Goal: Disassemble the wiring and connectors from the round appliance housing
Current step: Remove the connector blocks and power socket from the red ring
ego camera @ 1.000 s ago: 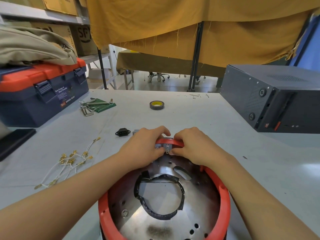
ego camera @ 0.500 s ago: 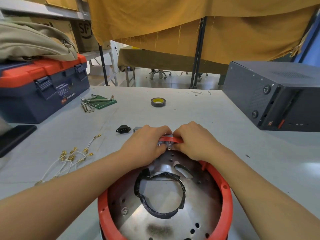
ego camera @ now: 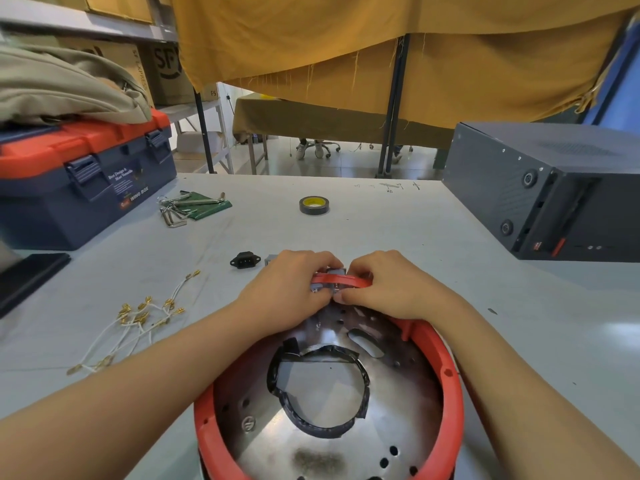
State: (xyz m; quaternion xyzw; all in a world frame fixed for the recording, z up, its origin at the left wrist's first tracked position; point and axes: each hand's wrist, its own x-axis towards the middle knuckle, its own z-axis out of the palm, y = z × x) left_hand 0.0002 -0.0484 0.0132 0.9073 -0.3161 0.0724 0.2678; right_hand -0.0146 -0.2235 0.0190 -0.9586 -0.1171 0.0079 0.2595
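At the far rim of the round housing [ego camera: 446,372], both my hands meet over a small grey connector [ego camera: 331,279] seated in the red plastic ring. My left hand [ego camera: 291,285] curls over it from the left, fingers bent and pinching its near edge, and my right hand [ego camera: 384,282] does the same from the right, thumb tip pressed against the connector's lower corner. The two sets of fingertips nearly touch. How firmly the part sits in the rim I cannot tell, since my fingers cover most of it.

The housing lies on the grey counter [ego camera: 433,237] directly in front of me, its open side up, showing a shiny metal plate with small holes and a large central opening edged in torn black tape [ego camera: 311,424]. My forearms run along both sides of it.

To the left on the counter lies a loose bundle of white wires [ego camera: 131,327] with brass terminals. Just beyond my left hand sits a black power socket [ego camera: 245,260], with a small grey part [ego camera: 272,260] beside it, partly hidden by my knuckles. Farther back are a roll of tape [ego camera: 313,205], a set of hex keys [ego camera: 183,207] on a green holder, and a blue and red toolbox [ego camera: 83,181]. A dark grey metal case [ego camera: 540,188] stands at the right.
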